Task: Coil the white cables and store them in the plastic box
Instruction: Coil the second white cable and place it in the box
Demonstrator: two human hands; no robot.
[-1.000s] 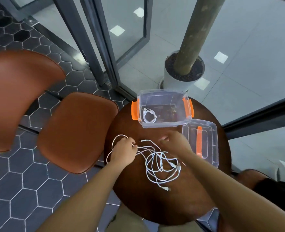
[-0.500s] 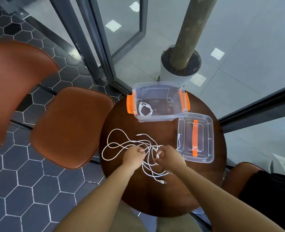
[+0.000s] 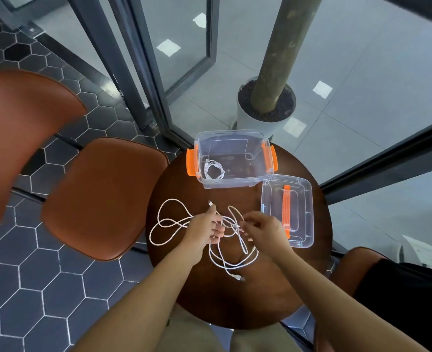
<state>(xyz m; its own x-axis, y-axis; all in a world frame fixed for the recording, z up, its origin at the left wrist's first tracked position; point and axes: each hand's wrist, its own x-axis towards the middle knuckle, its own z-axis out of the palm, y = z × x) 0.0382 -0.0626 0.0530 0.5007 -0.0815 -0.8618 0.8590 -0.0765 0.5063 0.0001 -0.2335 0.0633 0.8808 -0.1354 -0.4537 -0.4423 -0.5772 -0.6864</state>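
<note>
Now that both hands have closed in on the tangle, the sorting has started. A second ago the left hand (image 3: 204,232) sat at the left edge of the white cables (image 3: 231,224) and the right hand (image 3: 264,231) lay flat nearer the box. The left fingers (image 3: 217,228) are now curled round a strand, with one plug (image 3: 210,203) poking out just above them. The right fingers (image 3: 248,222) pinch another strand just beside them. It looks as if one cable is being singled out by its end, which is the likely first step before winding it (no coil is formed yet).

To the left of the left fingers, two or three slack loops spread over the tabletop (image 3: 260,301). Between the two sets of fingers the strands cross and bunch thickly. How many cables are there cannot be told. Below the fingers, towards the person, longer loops trail off to a second plug (image 3: 237,277) lying free. The cables are thin, limp and bright white against the dark wood.

Beyond the fingers stands the plastic box (image 3: 235,180), open, with one coiled cable (image 3: 213,171) already lying in its left end. To the right of the right fingers the lid (image 3: 301,199) lies flat on the tabletop, just beside the box.
</note>
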